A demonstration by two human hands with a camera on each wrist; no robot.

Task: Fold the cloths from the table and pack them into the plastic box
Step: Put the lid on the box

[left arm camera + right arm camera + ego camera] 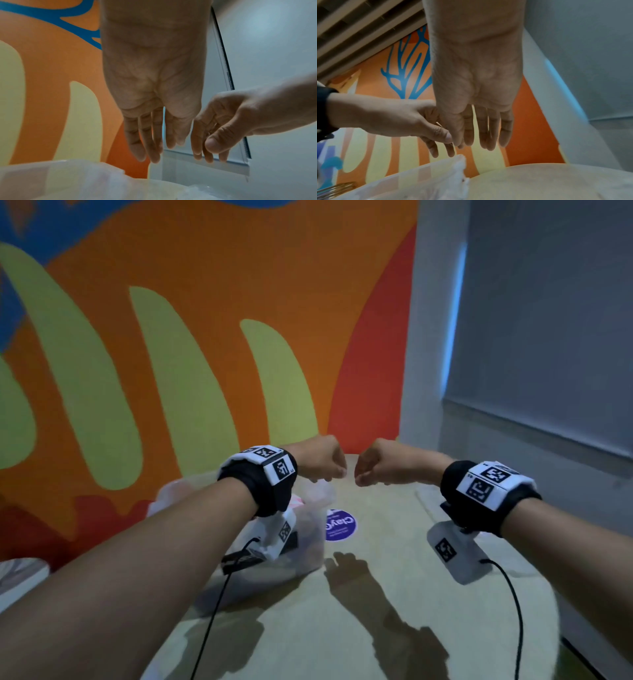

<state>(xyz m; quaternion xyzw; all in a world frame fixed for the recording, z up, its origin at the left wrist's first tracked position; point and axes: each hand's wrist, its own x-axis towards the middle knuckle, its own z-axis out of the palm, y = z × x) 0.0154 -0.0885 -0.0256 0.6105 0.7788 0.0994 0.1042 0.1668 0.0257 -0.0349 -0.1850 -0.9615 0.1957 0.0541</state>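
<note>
Both hands hover side by side above the far part of the pale green table [394, 628], and neither holds anything. My left hand [337, 472] hangs with fingers [147, 142] straight and pointing down over the far right corner of the translucent plastic box [310, 556]. My right hand [359, 479] is just to its right, its fingers [481, 132] also hanging relaxed. The two hands nearly touch. Inside the box lie cloths, a pink piece [296, 501] and darker ones [306, 542], blurred behind the wall. The box rim shows in the left wrist view [72, 170] and the right wrist view [440, 174].
A round purple sticker [340, 525] is on the table right of the box. A painted orange and green wall [205, 354] stands close behind the table, a grey wall [548, 337] to the right. A white object [20, 577] sits at the left edge.
</note>
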